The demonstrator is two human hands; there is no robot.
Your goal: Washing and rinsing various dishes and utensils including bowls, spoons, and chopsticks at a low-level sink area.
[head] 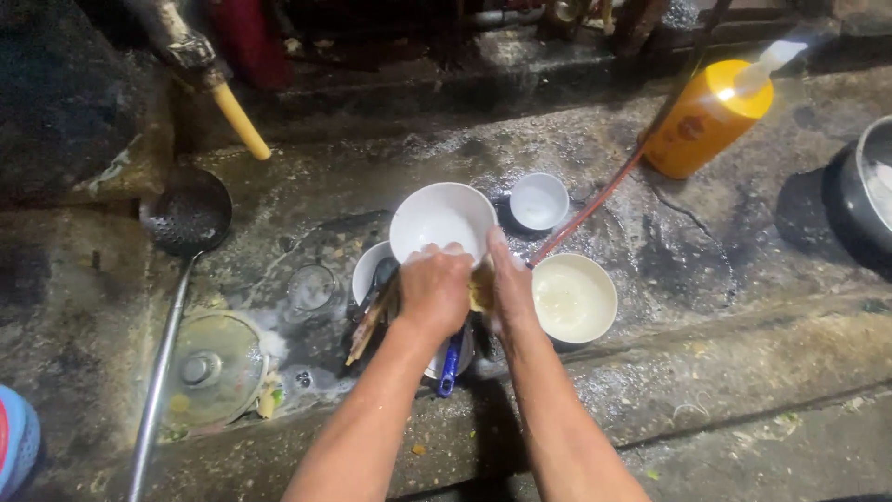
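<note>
Two hands meet at the middle of a wet, soapy stone worktop (706,279), both closed on one white bowl (442,219) that rises just beyond the knuckles, tilted so its hollow faces the camera. Far out to the left of the hands lies a perforated ladle (186,212) with its long handle running back toward the person, and nearer in sit a glass pot lid (206,368) and a clear glass (311,288) among suds. Just beside the left hand (433,290), a bundle of chopsticks (369,323) slants out from under the wrist, and a second white dish (370,270) peeks from behind it. The left hand is curled over the near rim of the bowl, fingers gripping it; the right hand (509,284) presses against the bowl's right edge with a yellowish sponge (481,288) caught between palm and bowl. Both lie equally close to the bowl, which sits straight ahead of them, its rim touching both. A blue handle (450,364) pokes out below the left wrist, but what it belongs to is hidden. To the right of the right hand rests a cream bowl (573,298) holding cloudy water, touching or nearly touching the wrist; beyond it is a small white cup (539,201), and a thin reddish hose (595,200) runs diagonally up toward an orange pump bottle (706,119). A metal pot (859,181) is cut off at the far right edge.
</note>
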